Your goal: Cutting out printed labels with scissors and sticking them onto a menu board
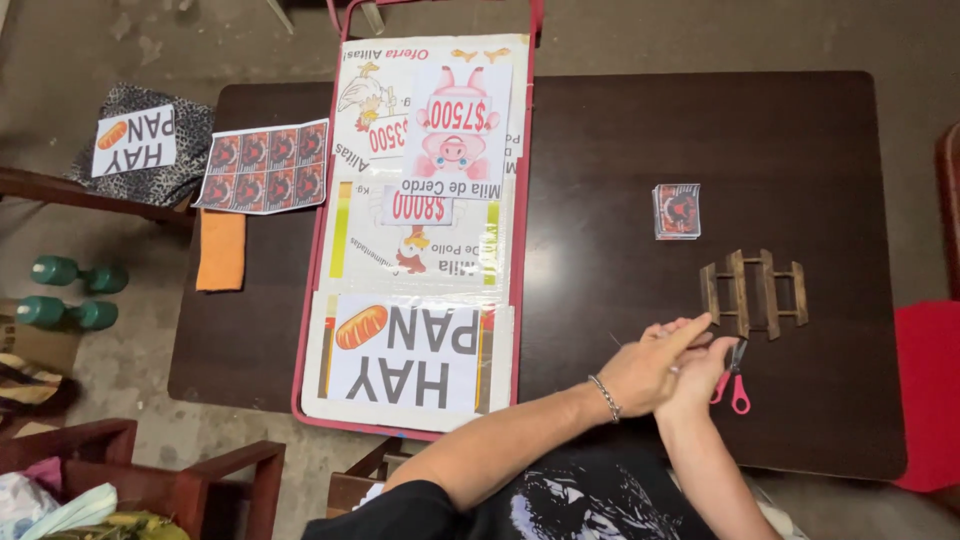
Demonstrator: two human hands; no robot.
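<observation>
We see both hands meeting at the front right of the dark bench (620, 160). Left hand (650, 368) lies over the right hand (700, 375), fingers stretched toward the wooden trivet (754, 292); left grip looks flat and loose, holding nothing we can make out. Right hand is mostly covered by the left, so we cannot tell whether its grip is closed or on what. Red-handled scissors (735, 380) lie on the bench touching or just beside the right hand; only the loops and part of the blades show, the rest is behind the fingers. A thin sliver near the left fingers is too small to identify. A bracelet (605, 398) sits on the left wrist.

Small stack of printed cards (677, 210) sits well apart, further back. Left of the hands, a red-framed board (420, 230) of laminated posters spans the bench; its far end is cut off at the frame top. A sheet of uncut stickers (262, 166) and an orange cloth (221, 250) hang over the left bench edge. Green dumbbells (70, 290) sit on the floor
</observation>
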